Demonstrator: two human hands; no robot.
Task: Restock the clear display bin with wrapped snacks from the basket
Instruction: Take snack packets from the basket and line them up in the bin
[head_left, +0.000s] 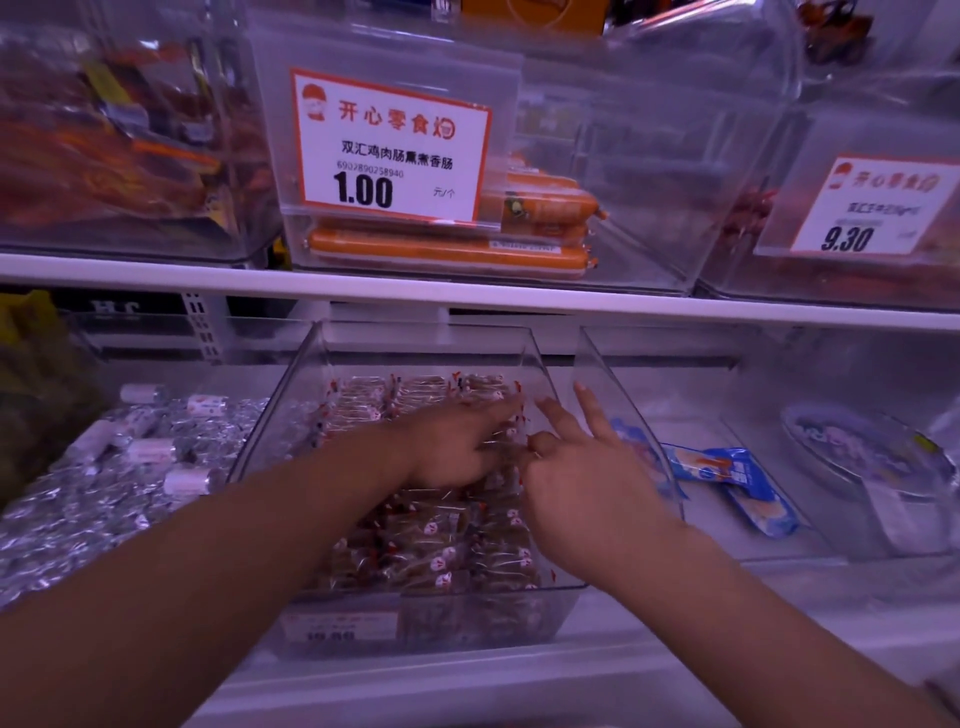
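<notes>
The clear display bin (306, 364) sits on the lower shelf, holding rows of small brown wrapped snacks (441, 545) with red-and-white marks. Both of my hands are inside it, over the middle rows. My left hand (457, 447) lies palm down on the snacks with its fingers stretched toward the back. My right hand (576, 467) is beside it, touching it; two fingers point up and back, while the thumb and a curled finger pinch a wrapped snack at the layer's surface. No basket is in view.
Foil-wrapped sweets (104, 493) fill the bin to the left. The clear bin on the right holds blue packets (737, 483). The white shelf edge (467, 296) above carries a bin of orange sausages (447, 254) with a 1.00 price card (389, 148).
</notes>
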